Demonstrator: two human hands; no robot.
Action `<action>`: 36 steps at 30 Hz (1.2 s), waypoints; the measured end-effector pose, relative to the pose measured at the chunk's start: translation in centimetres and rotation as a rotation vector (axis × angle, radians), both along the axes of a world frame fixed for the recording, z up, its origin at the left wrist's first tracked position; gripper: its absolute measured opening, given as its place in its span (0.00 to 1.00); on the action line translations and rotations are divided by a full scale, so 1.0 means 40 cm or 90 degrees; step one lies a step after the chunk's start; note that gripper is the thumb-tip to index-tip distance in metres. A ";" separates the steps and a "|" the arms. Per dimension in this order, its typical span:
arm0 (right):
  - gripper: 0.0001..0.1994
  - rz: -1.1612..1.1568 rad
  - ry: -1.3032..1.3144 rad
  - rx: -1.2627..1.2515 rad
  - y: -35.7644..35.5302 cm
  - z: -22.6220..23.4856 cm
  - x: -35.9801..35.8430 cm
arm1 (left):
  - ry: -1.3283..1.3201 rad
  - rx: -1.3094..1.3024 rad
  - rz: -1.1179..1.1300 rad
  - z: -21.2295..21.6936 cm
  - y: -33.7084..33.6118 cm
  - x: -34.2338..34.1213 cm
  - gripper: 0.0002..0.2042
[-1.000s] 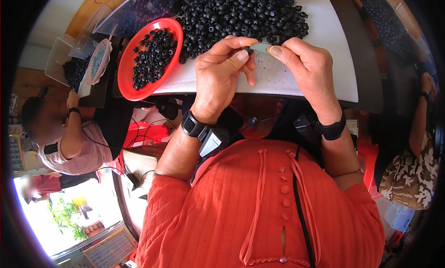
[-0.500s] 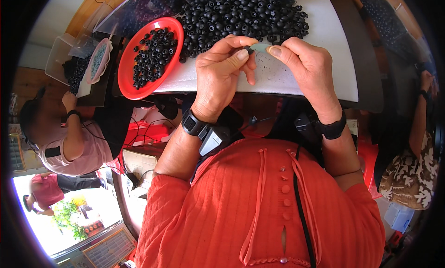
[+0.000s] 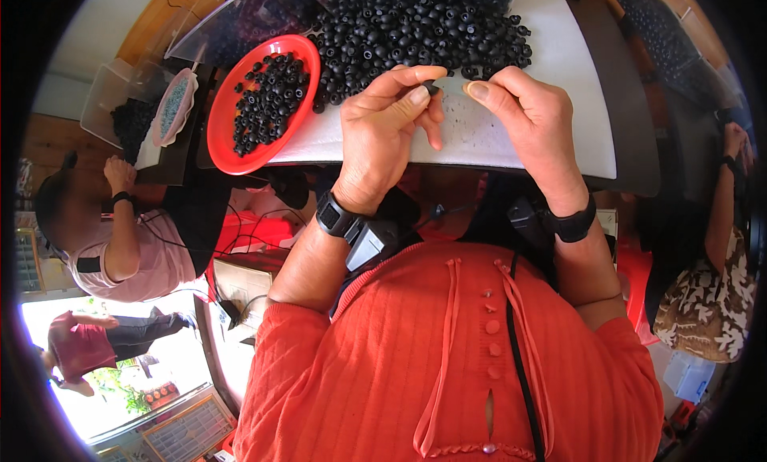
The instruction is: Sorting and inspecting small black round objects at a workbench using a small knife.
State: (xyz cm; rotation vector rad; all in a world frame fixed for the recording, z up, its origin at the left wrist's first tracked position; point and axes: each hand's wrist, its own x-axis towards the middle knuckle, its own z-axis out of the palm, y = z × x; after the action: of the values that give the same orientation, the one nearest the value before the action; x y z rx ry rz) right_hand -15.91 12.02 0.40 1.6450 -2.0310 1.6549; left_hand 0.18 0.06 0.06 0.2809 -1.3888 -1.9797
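Note:
My left hand is closed, pinching a small black bead-like piece between thumb and forefinger. To its right, my right hand is closed too, its thumb and forefinger pinched at the near side of the piece. In those fingers is a thin, flat, blade-like strip, hard to make out at this moment. Both hands hover over the white tabletop, where dark specks lie scattered. Behind them spreads a big heap of black bead-like pieces, many with a round hole. A red plate at the left holds more of them.
A clear plastic sheet or bin stands behind the plate. At far left, a person works by a pale dish and a clear box. Another person's arm shows at far right, near a dark heap. Cables hang below the table.
The strip at my right fingertips shows less than before. My right fingers sit slightly further from the piece in my left hand. Someone in the doorway has moved.

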 end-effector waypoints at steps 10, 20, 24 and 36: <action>0.16 -0.028 0.014 -0.011 -0.002 0.004 0.008 | 0.028 0.002 -0.010 0.000 0.000 0.005 0.12; 0.14 0.002 -0.064 -0.083 0.013 0.002 0.004 | -0.191 -0.442 0.428 0.169 -0.137 0.165 0.11; 0.14 0.008 -0.074 -0.084 0.012 0.006 0.006 | -0.287 -0.552 0.488 0.177 -0.242 0.238 0.12; 0.14 0.016 -0.091 -0.075 0.015 0.006 0.011 | -0.439 -1.119 0.370 0.045 -0.152 0.117 0.12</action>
State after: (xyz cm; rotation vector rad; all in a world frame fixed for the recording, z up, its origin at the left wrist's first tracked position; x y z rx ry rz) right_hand -15.45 12.62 0.65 1.5640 -1.9367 1.9115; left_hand 4.88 -6.04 1.84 0.4144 -2.4804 0.2491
